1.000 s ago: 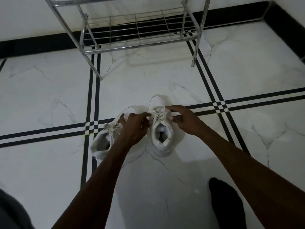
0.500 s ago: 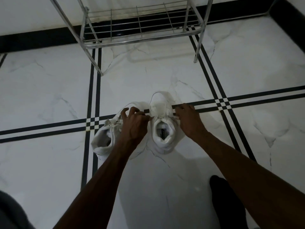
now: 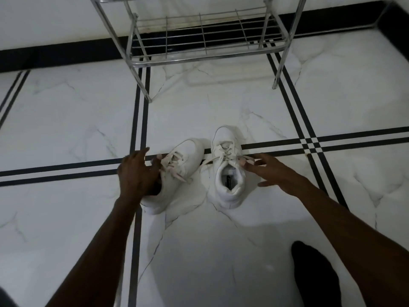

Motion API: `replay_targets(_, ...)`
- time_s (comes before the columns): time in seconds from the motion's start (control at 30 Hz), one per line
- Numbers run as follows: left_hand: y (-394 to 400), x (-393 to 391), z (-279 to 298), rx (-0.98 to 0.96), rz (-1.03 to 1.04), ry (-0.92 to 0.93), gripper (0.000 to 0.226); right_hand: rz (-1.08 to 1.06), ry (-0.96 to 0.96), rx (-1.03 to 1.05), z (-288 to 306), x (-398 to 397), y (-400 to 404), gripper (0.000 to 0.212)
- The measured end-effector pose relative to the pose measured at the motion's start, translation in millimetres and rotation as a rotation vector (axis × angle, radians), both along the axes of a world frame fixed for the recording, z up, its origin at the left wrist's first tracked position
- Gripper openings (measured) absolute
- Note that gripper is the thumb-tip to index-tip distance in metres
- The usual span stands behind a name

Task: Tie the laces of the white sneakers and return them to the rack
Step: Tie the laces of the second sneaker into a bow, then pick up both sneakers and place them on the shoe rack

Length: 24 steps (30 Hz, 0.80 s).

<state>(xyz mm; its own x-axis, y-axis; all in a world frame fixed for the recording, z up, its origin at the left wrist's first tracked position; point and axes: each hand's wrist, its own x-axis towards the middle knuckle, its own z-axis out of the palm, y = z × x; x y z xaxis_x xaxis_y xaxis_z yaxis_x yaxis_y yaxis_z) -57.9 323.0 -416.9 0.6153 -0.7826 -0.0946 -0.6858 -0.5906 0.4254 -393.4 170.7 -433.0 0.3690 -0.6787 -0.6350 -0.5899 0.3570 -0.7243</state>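
Note:
Two white sneakers stand side by side on the marble floor, toes pointing away from me. The right sneaker (image 3: 224,136) is upright, with its laces crossed and their ends lying out to both sides. The left sneaker (image 3: 185,153) is angled to the right, and its laces lie loose. My left hand (image 3: 136,175) rests over the left sneaker's heel side with fingers spread and the thumb by the laces. Just right of the right sneaker, my right hand (image 3: 273,170) hovers with fingers apart, its fingertips near a lace end.
A chrome wire shoe rack (image 3: 205,53) stands against the wall beyond the sneakers, its lowest shelf bare. My foot in a black sock (image 3: 314,275) is at the bottom right. The white floor has black inlay lines (image 3: 66,168).
Both hands have let go of the right sneaker's laces. My left hand moved left onto the left sneaker, and my right hand opened and drew off to the right.

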Motion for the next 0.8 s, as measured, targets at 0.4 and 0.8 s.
replay_targets(0.4,8,-40,8,0.120,-0.116,0.704,0.067,0.046,0.023,-0.020,9,53,29,0.074)
replay_targets(0.8,7,-83,-14,-0.055,0.067,0.775,0.063,0.078,0.116,-0.266,-2,50,20,0.074)
